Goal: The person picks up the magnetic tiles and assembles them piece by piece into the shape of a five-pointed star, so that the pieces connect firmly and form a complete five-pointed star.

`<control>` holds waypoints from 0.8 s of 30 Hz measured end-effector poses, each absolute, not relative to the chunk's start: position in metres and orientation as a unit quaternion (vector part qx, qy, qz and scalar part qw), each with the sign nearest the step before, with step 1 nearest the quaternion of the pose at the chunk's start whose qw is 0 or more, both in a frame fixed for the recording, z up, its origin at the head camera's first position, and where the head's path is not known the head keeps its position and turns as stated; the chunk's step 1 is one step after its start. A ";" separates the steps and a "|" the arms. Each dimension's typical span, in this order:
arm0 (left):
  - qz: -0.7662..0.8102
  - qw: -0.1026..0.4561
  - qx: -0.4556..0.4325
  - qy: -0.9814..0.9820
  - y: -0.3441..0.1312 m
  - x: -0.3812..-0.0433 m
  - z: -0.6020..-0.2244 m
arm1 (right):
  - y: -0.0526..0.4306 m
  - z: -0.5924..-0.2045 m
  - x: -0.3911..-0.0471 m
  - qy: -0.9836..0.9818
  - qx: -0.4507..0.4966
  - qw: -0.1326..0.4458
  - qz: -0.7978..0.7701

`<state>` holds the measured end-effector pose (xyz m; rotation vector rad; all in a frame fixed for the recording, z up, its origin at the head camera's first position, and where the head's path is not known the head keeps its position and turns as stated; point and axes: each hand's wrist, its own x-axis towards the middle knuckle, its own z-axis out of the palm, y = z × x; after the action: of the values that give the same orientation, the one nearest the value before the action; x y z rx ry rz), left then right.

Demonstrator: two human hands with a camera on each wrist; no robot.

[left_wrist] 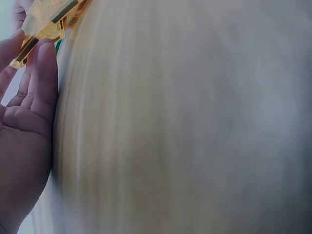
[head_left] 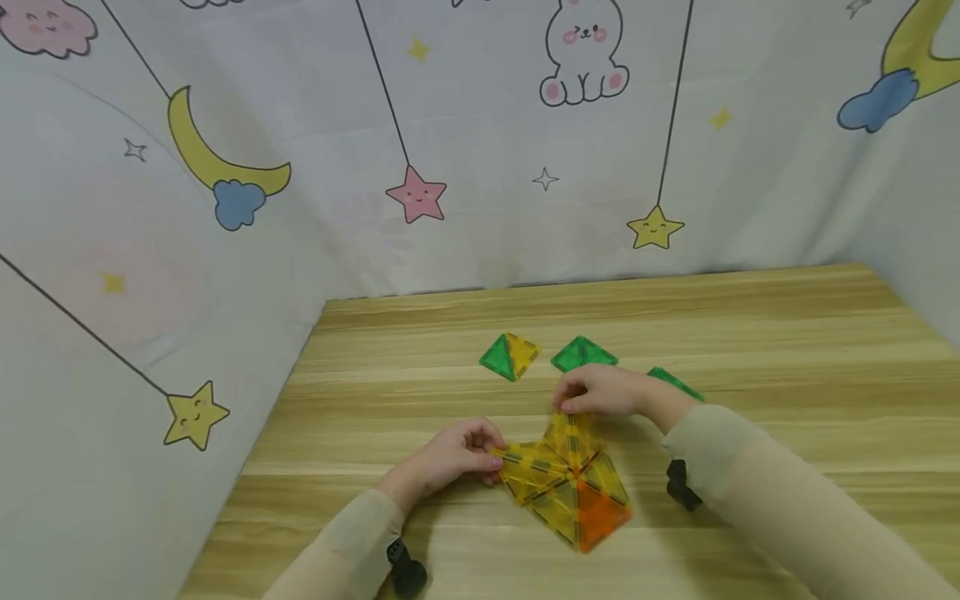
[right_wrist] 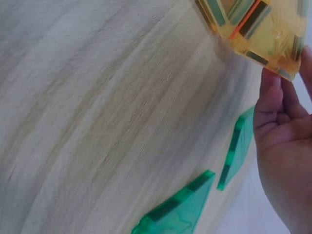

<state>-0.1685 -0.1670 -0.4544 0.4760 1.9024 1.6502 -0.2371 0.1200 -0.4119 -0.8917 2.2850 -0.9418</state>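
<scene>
A cluster of translucent yellow triangular magnetic tiles (head_left: 555,504) lies in front of me, joined around a common point, with one orange tile (head_left: 600,515) at its near right. My left hand (head_left: 459,454) pinches the left corner of the cluster between thumb and fingers; the left wrist view shows the yellow tile (left_wrist: 51,14) between the fingertips. My right hand (head_left: 603,390) pinches the far tip of the cluster, where yellow tiles are tilted up off the table. In the right wrist view the yellow tile (right_wrist: 265,39) meets the thumb and fingertips.
Beyond the hands lie a green-and-yellow tile pair (head_left: 510,357) and a green tile pair (head_left: 583,353). Another green tile (head_left: 677,383) is partly hidden behind the right wrist. The wooden table (head_left: 360,358) ends at a patterned curtain (head_left: 480,242).
</scene>
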 end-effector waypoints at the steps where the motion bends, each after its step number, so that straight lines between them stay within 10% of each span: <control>1: 0.615 0.283 0.179 0.714 -0.168 -0.168 -0.454 | 0.119 -0.412 -0.238 0.841 -0.328 0.251 -0.350; 24: 0.610 0.236 0.139 0.743 -0.213 -0.171 -0.451 | 0.084 -0.416 -0.242 0.855 -0.282 0.208 -0.381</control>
<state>-0.1714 -0.2134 -0.4506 0.3805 2.0388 1.6732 -0.2418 0.0842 -0.4158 -0.7855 2.3806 -1.0599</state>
